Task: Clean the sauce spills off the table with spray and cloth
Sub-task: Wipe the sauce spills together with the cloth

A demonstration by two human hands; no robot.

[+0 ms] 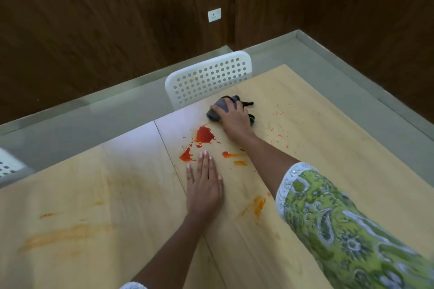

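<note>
A thick red sauce spill (204, 135) lies near the far edge of the light wooden table (328, 148), with smaller blobs (186, 155) and streaks around it. My right hand (233, 117) grips a bunched grey cloth (217, 110) just beyond the spill, pressing it on the table. My left hand (204, 183) rests flat on the table, fingers straight, fingertips just short of the spill. Orange smears (257, 205) mark the table nearer to me. No spray bottle is in view.
A white perforated chair (209, 77) stands at the table's far edge. Fine orange splatter (278, 134) dots the table right of the cloth. Faint orange smears (61, 234) cross the near left. A grey floor and dark wooden walls lie beyond.
</note>
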